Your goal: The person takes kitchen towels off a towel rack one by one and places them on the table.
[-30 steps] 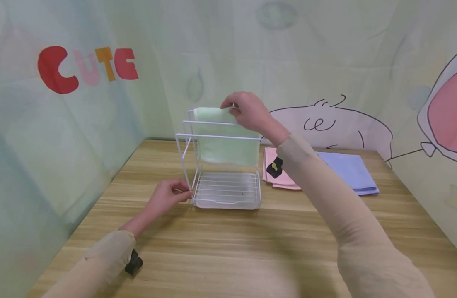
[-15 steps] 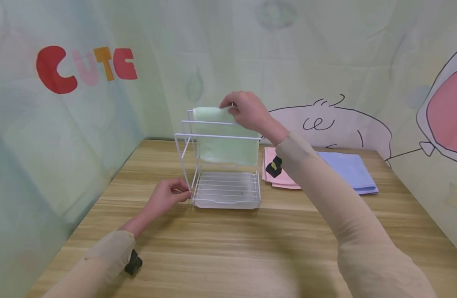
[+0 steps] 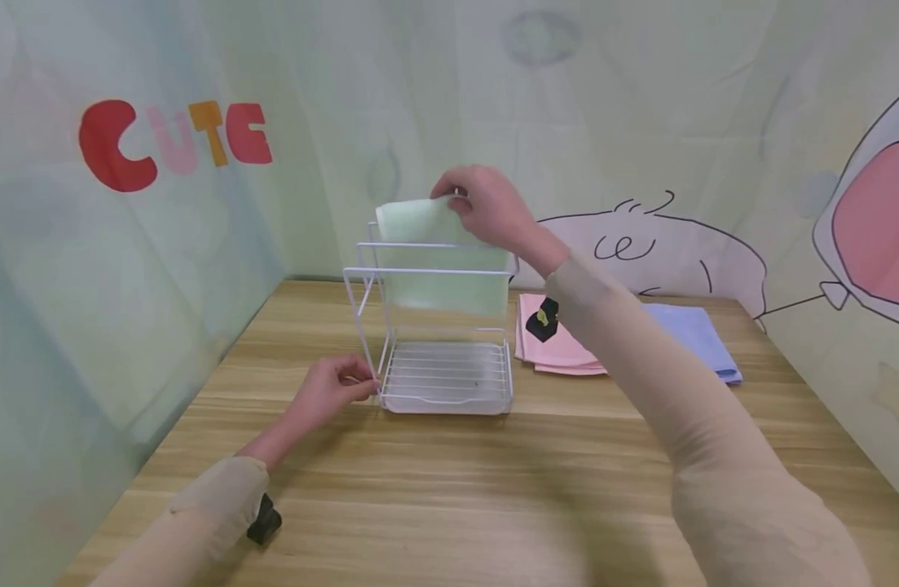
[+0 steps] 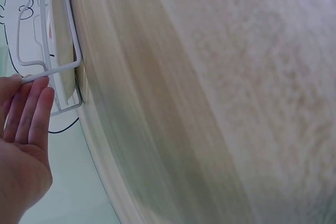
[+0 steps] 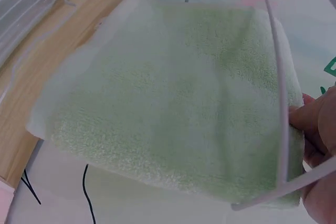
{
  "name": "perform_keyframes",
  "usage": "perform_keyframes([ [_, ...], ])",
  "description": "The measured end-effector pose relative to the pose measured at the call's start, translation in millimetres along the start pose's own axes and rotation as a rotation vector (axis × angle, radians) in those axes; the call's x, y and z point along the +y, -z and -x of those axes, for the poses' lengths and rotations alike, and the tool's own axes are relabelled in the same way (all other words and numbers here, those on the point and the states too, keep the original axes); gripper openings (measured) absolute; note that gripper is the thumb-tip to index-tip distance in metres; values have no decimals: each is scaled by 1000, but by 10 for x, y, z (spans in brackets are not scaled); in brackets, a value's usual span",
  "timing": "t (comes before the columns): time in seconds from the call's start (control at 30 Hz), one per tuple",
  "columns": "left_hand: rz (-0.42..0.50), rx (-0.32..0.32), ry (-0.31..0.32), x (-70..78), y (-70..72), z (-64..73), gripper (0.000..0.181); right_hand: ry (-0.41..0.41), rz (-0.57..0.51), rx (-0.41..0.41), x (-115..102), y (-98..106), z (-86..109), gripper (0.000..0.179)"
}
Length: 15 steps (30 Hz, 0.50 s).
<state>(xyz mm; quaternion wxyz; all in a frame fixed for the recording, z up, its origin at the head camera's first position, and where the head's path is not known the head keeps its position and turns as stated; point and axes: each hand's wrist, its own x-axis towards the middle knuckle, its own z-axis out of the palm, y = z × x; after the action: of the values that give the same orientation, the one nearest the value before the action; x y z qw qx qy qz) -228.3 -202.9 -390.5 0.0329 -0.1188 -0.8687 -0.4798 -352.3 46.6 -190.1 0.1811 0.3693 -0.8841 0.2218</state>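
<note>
A white wire rack (image 3: 420, 271) stands on the wooden table, with several top bars and a low white tray (image 3: 449, 404) at its base. My left hand (image 3: 328, 390) pinches the rack's lower left front wire between thumb and fingers; the left wrist view shows the wire (image 4: 65, 68) at the fingertips. Behind the front bars a folded light green towel (image 3: 442, 292) hangs, its top edge above the rack's back bar. My right hand (image 3: 493, 204) pinches that top edge right of its middle. In the right wrist view the fluffy towel (image 5: 173, 87) fills most of the frame.
Right of the rack lie a folded pink towel (image 3: 555, 355) and a folded blue towel (image 3: 694, 334), both partly hidden by the right sleeve (image 3: 625, 326). Printed curtains (image 3: 420, 98) rise behind and left of the table (image 3: 434, 489).
The green towel and my right hand have risen slightly, so its lower edge hangs higher above the tray. My left hand keeps its place on the rack.
</note>
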Motion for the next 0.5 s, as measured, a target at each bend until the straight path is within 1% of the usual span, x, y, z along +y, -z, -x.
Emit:
perform_keyframes([
  [0.1,-4,-2,-1,-15,-4,-8,13,6,5,21,-39,128,-46,25],
  [0.23,-1,1,-14,-186,-27,-73,15,-9,3,32,-97,332,-108,24],
  [0.3,-2,-3,-12,-141,-26,-68,15,-10,0,37,-122,431,-139,24],
  [0.37,-2,-4,-10,-60,-21,-50,13,-12,0,43,-146,528,-169,23],
  [0.5,2,-8,2,86,-11,-11,11,-17,4,82,-173,712,-220,23],
])
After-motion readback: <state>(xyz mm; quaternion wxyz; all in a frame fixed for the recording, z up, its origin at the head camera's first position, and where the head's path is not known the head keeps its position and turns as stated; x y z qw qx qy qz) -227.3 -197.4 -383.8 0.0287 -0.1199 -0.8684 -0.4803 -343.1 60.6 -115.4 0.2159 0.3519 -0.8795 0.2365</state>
